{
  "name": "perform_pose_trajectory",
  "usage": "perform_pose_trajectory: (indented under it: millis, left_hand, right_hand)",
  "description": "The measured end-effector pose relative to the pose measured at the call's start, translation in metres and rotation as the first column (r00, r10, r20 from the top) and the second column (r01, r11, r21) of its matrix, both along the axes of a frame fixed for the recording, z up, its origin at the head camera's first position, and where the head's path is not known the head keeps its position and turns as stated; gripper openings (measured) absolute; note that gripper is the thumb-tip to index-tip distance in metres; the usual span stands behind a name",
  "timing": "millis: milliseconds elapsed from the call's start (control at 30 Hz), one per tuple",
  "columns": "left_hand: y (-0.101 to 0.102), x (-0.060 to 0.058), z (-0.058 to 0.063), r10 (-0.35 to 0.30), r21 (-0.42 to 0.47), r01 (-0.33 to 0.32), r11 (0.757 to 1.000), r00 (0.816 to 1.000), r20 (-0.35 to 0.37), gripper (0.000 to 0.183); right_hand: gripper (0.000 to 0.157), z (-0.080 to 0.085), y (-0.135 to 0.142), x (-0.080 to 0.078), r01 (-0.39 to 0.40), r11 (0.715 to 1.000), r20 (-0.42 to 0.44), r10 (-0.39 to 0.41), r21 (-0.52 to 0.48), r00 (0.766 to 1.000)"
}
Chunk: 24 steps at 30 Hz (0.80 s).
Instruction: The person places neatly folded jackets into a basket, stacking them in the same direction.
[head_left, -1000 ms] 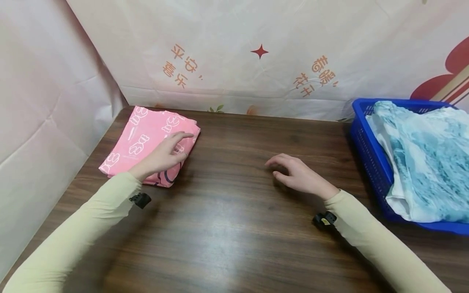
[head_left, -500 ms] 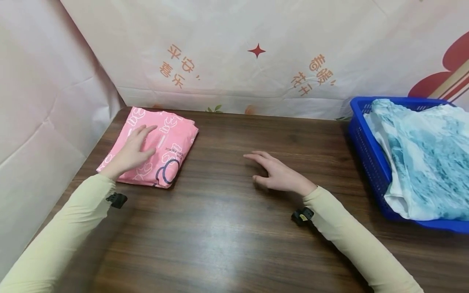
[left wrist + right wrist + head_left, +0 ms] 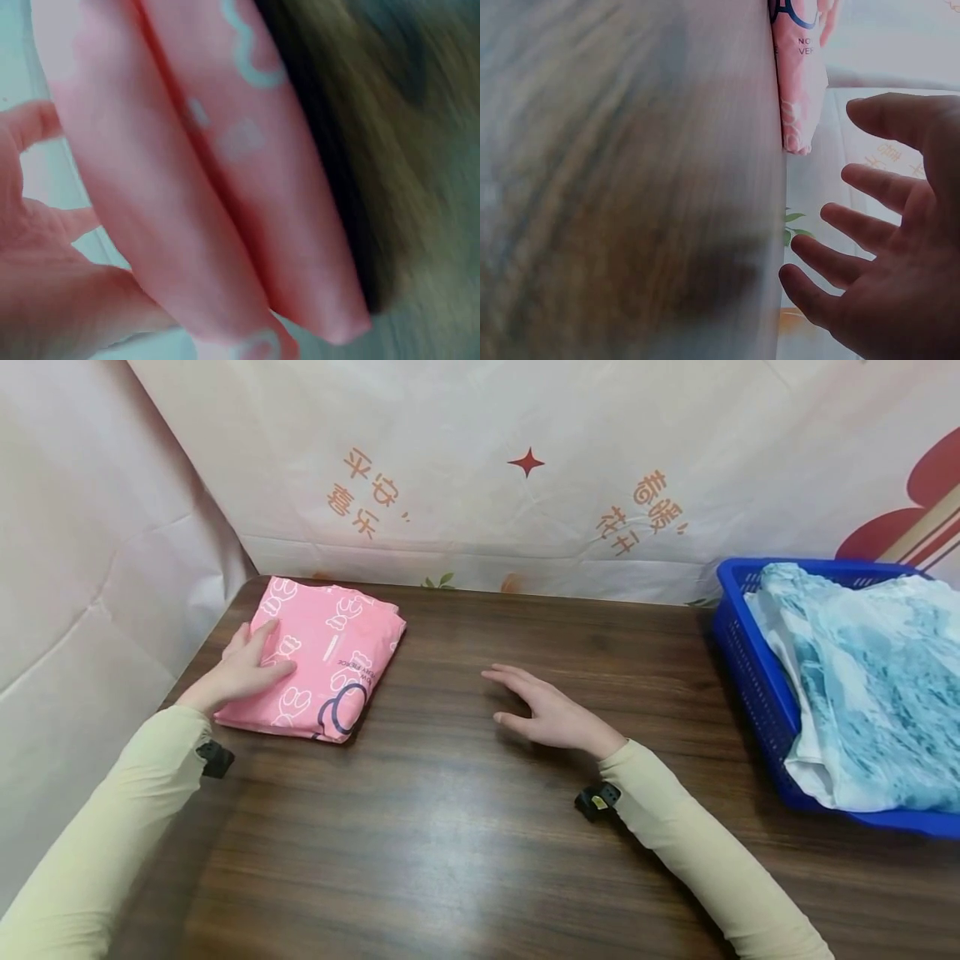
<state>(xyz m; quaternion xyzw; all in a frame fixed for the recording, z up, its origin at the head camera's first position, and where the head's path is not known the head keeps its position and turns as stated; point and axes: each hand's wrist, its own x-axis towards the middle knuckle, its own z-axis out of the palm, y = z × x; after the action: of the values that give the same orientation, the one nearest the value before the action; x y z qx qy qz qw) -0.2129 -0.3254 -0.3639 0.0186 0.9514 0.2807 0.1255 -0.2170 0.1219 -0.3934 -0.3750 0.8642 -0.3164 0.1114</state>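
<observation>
A folded pink cloth [image 3: 322, 652] with white cartoon outlines and a dark blue ring lies at the table's far left. At its left edge is my left hand [image 3: 238, 667], fingers spread and thumb over the top. The left wrist view shows two thick folded layers of the pink cloth [image 3: 150, 172] from the side, with the left hand [image 3: 45, 247] right at them. My right hand [image 3: 551, 710] hovers over the middle of the table with nothing in it. Its fingers [image 3: 870, 187] are spread and relaxed in the right wrist view.
A blue plastic basket [image 3: 753, 693] stands at the right, holding a blue-and-white patterned cloth [image 3: 885, 685]. The brown wooden table [image 3: 420, 827] meets a pale printed curtain [image 3: 480, 510] at the back; another curtain [image 3: 90, 543] runs along the left.
My left hand has moved left, from over the pink cloth's right part to its left edge. The right hand has shifted left, and its fingers have straightened somewhat.
</observation>
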Motion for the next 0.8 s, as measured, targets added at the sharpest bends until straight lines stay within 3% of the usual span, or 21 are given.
perform_pose_trajectory:
  millis: [233,500,800]
  left_hand:
    - [-0.012,-0.001,-0.005,0.005,0.142,-0.02,0.99,0.995,0.104,0.096]
    - [-0.019,-0.002,-0.006,-0.001,0.263,-0.035,0.964,0.991,0.132,0.1]
    - [-0.019,0.009,-0.009,-0.019,0.482,-0.097,0.871,0.973,0.231,0.097]
  right_hand:
    - [0.058,0.0,0.001,-0.001,-0.002,1.0,-0.003,0.002,-0.007,1.0]
    - [0.055,-0.001,0.006,0.0,0.017,1.0,0.019,-0.017,-0.012,1.0]
    - [0.053,0.0,0.009,0.001,0.025,1.0,0.018,-0.025,-0.004,1.0]
